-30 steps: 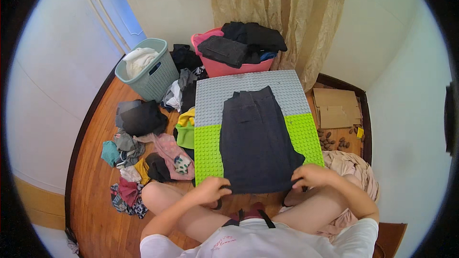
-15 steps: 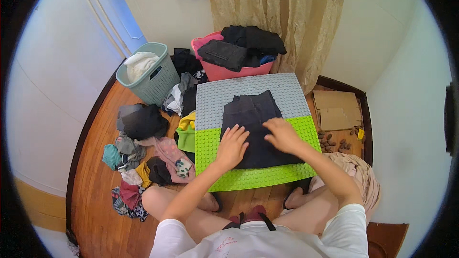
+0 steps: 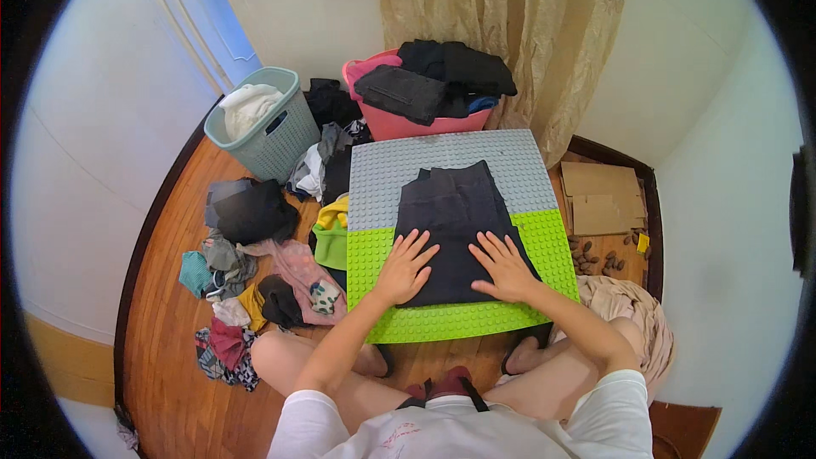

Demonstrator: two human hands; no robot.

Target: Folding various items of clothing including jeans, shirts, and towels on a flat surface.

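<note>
Dark folded trousers (image 3: 452, 212) lie on a studded tabletop (image 3: 374, 172), grey at its far part and green nearer me. Their waistband edge points away from me. My left hand (image 3: 406, 268) rests flat on the left near part of the cloth, fingers spread. On the right near part lies my right hand (image 3: 503, 267), also flat with its fingers apart. Neither hand grips the cloth.
Behind the table stands a pink basket (image 3: 408, 125) heaped with dark clothes. A pale green basket (image 3: 274, 149) holds white cloth at the far left. Clothes piles (image 3: 259, 214) cover the floor to the left. Flattened cardboard (image 3: 599, 195) lies at the right.
My right hand has moved nearer to me and flattened, its fingers spreading on the trousers. My left hand stays on the left side, slightly lower in the view.
</note>
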